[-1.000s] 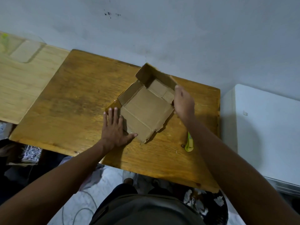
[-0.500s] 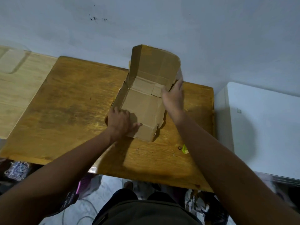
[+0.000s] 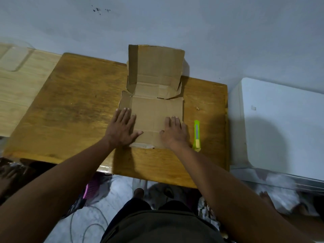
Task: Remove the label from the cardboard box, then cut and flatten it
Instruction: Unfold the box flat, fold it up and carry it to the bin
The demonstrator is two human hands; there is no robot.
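The brown cardboard box (image 3: 154, 109) lies opened out on the wooden table (image 3: 78, 109). Its near panel rests flat, while the far panel stands up against the wall. My left hand (image 3: 121, 128) presses palm-down on the near-left corner of the flat panel, fingers spread. My right hand (image 3: 174, 132) presses palm-down on the near-right corner in the same way. A green utility knife (image 3: 196, 134) lies on the table just right of my right hand, untouched. A strip of pale tape shows along the cardboard's near edge.
A lighter wooden surface (image 3: 19, 92) adjoins the table on the left. A white appliance (image 3: 280, 123) stands to the right. The wall runs right behind the table. Cables and clutter lie on the floor below the table's near edge.
The box has been turned square and spread out. My right hand came off the raised far panel and my left hand uncurled; both now lie flat on the near panel.
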